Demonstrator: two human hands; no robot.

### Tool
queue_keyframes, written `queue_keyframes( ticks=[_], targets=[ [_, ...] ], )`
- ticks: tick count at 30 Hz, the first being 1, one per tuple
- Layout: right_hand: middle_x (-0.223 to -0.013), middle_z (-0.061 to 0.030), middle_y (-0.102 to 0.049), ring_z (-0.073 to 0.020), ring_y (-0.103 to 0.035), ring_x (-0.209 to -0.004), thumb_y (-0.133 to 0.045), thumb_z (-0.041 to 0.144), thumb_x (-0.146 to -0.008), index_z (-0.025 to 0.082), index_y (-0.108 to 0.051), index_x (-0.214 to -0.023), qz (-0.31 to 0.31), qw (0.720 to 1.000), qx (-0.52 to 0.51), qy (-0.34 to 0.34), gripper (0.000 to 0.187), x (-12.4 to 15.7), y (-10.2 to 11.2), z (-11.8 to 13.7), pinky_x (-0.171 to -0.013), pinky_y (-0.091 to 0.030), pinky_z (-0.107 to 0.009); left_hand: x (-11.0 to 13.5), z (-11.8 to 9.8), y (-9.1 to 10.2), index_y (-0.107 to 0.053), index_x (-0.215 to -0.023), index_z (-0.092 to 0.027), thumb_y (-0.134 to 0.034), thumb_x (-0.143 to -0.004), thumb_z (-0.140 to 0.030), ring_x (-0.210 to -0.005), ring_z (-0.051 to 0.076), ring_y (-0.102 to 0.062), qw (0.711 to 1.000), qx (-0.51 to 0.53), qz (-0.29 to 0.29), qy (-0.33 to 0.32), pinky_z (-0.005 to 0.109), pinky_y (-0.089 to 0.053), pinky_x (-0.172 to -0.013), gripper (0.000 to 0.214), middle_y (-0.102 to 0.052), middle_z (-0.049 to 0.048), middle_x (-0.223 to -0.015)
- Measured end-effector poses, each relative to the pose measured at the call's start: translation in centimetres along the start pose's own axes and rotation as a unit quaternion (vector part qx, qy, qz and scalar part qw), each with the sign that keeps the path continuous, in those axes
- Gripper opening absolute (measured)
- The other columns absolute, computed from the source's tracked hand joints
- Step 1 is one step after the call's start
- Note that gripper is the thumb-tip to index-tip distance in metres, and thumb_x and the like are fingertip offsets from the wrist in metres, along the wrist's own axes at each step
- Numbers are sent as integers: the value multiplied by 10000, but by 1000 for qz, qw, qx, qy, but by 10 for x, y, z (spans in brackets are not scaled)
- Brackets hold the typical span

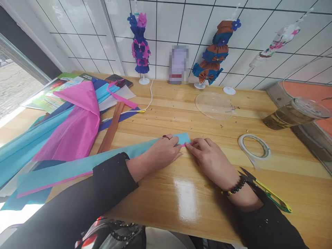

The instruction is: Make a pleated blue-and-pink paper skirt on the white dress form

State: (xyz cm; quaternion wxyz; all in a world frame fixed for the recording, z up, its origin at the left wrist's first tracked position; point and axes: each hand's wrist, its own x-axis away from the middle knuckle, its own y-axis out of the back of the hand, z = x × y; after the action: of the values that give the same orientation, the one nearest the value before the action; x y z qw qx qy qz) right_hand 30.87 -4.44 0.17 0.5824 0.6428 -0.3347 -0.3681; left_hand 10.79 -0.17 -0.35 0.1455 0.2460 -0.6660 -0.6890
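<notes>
A long light-blue strip (116, 154) of thin cloth or paper, edged in pink, runs across the wooden table from the lower left to the middle. My left hand (163, 150) lies on it near its right end, fingers curled and closed on the pink edge. Close beside it, my right hand (209, 157) pinches the pink edging at the strip's end corner between thumb and forefinger. To the right of that hand lies a roll of white tape (241, 141) with a loose tail. Scissors or thread snips with green and yellow handles (276, 197) lie by my right wrist.
Pink sheet material (80, 124) and a brown strip (112, 128) lie at the left. A clear lid (213, 105) with scraps is at the back. A drink cup (287, 116) stands far right. Decorated stands (140, 48) line the tiled wall, near a white cable (151, 98).
</notes>
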Motion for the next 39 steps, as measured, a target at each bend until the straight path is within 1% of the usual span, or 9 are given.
queue_keyframes(
  ticks=[9,16,19,24,31,37,39],
  targets=[
    [-1076,-124,-572,-209,-481,-897,-441,113,-878,195,-605,-1159,-6,1000,-15,3,336,1,-3,-2,-747,-401,-341,1,0,-1,-586,-999,-110,-381,-915,-325,-874,221,-515,1000,-8,-22,-5,357,-407,-808,309,-521,101,-887],
    [-1042,-132,-582,-227,-474,-888,-460,155,-883,160,-607,-1142,3,1000,7,10,298,-1,0,6,-741,-413,-350,1,0,-1,-592,-948,-107,-363,-923,-309,-866,220,-519,999,-26,-25,-19,352,-406,-794,307,-522,104,-867],
    [-1024,-140,-587,-236,-476,-887,-469,164,-882,140,-608,-1131,-5,1000,14,2,286,-1,2,10,-729,-420,-355,1,-1,0,-583,-967,-100,-337,-931,-303,-866,222,-525,999,-38,-20,-25,356,-411,-782,321,-527,109,-861],
    [-1033,-141,-591,-228,-490,-893,-449,145,-886,147,-601,-1142,-26,1000,2,10,297,-1,-1,9,-726,-428,-353,1,-3,0,-572,-994,-85,-320,-937,-297,-878,225,-530,998,-48,-19,-27,354,-415,-784,334,-539,124,-881],
    [-1008,-143,-601,-237,-492,-884,-466,145,-878,133,-617,-1114,-10,1000,18,0,281,-3,2,15,-721,-432,-353,-1,-4,3,-581,-967,-88,-270,-945,-265,-855,233,-526,998,-52,-3,-33,354,-409,-754,359,-541,126,-866],
    [-1001,-144,-606,-222,-503,-891,-416,108,-890,92,-586,-1160,-23,1000,-6,-13,320,-1,-1,6,-742,-434,-348,-1,-4,6,-571,-984,-88,-279,-944,-270,-862,229,-519,997,-66,3,-45,354,-400,-763,347,-545,121,-862],
    [-994,-135,-605,-218,-506,-892,-412,111,-893,107,-595,-1152,-22,1000,-12,-16,317,-1,-3,4,-754,-427,-347,0,-3,4,-574,-972,-96,-294,-941,-285,-848,226,-521,997,-66,-3,-41,352,-399,-757,339,-545,116,-856]
  ],
)
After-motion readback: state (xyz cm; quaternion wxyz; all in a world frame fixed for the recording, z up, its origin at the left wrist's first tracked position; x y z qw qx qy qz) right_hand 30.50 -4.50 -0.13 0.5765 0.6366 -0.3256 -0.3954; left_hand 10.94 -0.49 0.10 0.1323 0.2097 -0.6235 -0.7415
